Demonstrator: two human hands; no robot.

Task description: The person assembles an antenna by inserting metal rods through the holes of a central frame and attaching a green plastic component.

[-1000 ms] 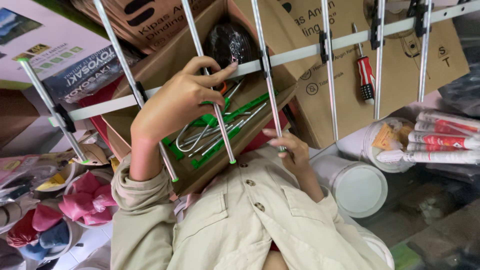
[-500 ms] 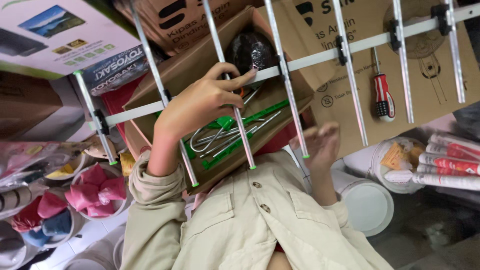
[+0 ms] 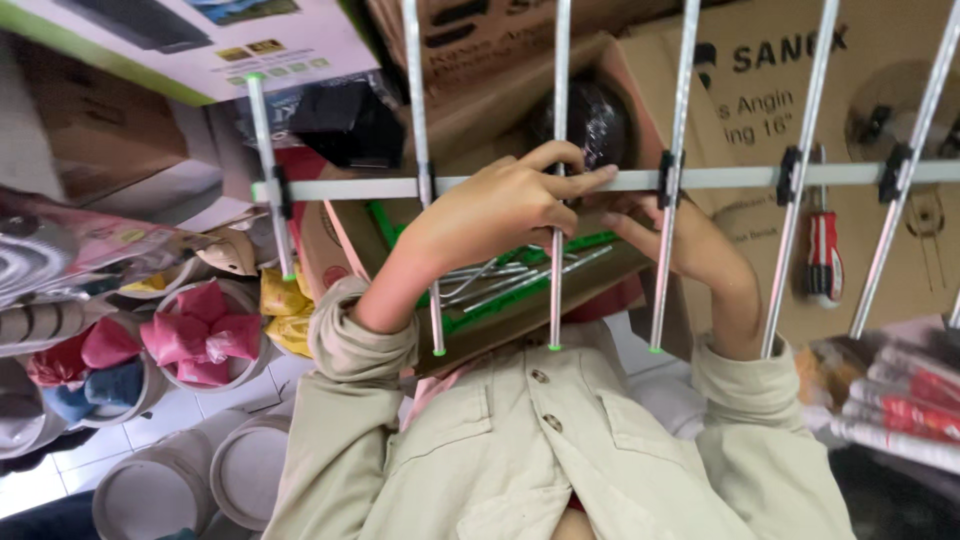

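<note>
Head view: your right hand (image 3: 690,245) sits partly hidden behind the antenna boom (image 3: 620,181).
Left hand (image 3: 500,205): your fingers (image 3: 575,182) are curled closed around the boom.
Right grip: cannot tell.

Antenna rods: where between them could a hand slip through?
Widest free gaps: between the leftmost rod and the next, and right of the right hand, before the screwdriver. Crowded in the middle, where the left hand grips the antenna.

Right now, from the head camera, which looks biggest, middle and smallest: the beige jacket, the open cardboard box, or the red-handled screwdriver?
1. beige jacket, though it lies nearest the camera, so its lead over the box is unsure.
2. open cardboard box.
3. red-handled screwdriver, clearly smallest.
</note>
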